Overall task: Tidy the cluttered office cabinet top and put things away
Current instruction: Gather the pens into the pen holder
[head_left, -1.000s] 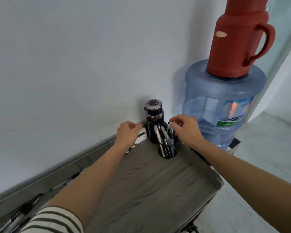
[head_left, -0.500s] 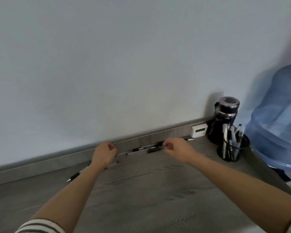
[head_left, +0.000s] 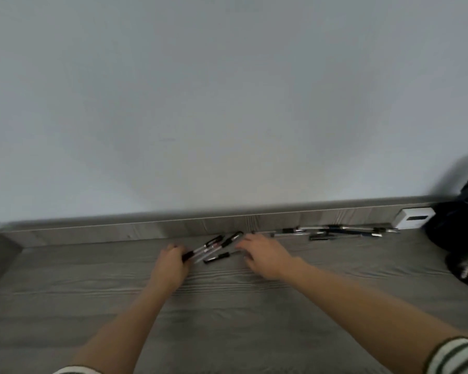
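Wall (head_left: 227,103): plain pale surface filling the upper half of the view, from 9 o'clock across 12 to 3 o'clock.
Cabinet top (head_left: 227,319): grey wood-grain surface filling the lower half, from 8 o'clock through 6 to 4 o'clock; a low back lip (head_left: 119,233) of the same grain runs along the wall.
Dark items (head_left: 459,233): at 3 o'clock, cut by the frame edge and blurred; what they are cannot be told.
Right hand (head_left: 265,256): just right of centre, palm down, fingers spread loosely and lying low over the surface; whether the fingertips touch a pen cannot be told, and nothing shows in its grasp.
Left hand (head_left: 172,265): just left of centre, at 7 o'clock of the bunch, fingers curled closed around the near ends of it.
White box (head_left: 414,217): small, with a dark slot, against the back lip at 3 o'clock, just beside the dark items.
Scattered pens (head_left: 335,231): a loose line lying along the back lip between centre and 3 o'clock, at 2 o'clock of the right hand, apart from both hands.
Bunch of pens (head_left: 214,245): clear barrels with black caps, fanning from the left hand toward 1 o'clock, between the two hands near the lip.
Single pen (head_left: 216,257): lies flat just below the bunch, between the hands.
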Available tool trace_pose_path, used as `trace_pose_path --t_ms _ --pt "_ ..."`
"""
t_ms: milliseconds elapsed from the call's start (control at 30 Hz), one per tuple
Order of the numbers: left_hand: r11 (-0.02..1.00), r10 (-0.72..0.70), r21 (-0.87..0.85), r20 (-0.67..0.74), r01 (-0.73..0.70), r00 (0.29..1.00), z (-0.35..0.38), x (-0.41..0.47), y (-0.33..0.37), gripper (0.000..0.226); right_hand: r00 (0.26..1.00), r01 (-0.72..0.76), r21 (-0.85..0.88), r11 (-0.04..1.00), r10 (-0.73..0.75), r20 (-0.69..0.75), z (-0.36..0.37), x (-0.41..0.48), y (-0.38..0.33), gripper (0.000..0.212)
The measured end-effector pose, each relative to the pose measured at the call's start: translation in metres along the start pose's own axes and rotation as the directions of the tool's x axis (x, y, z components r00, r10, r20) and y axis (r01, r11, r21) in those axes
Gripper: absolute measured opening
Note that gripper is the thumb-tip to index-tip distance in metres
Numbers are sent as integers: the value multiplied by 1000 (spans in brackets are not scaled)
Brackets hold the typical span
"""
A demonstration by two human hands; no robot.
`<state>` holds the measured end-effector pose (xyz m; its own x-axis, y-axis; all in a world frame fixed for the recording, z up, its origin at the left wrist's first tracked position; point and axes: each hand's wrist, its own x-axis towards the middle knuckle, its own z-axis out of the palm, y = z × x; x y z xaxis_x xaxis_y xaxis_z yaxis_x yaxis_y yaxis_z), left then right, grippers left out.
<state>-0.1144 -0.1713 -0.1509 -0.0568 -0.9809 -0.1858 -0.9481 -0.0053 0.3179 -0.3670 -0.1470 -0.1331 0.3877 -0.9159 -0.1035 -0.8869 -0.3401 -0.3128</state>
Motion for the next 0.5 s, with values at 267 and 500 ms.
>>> trace_pose_path --t_ms 267,500 --pt "988 27 -151 171 0 985 -9 21 -19 16 996 -42 -107 993 50 74 14 28 -11 26" --pt "995 76 -74 233 -60 970 -23 38 -34 34 996 -23 -117 993 33 79 -2 31 -6 19"
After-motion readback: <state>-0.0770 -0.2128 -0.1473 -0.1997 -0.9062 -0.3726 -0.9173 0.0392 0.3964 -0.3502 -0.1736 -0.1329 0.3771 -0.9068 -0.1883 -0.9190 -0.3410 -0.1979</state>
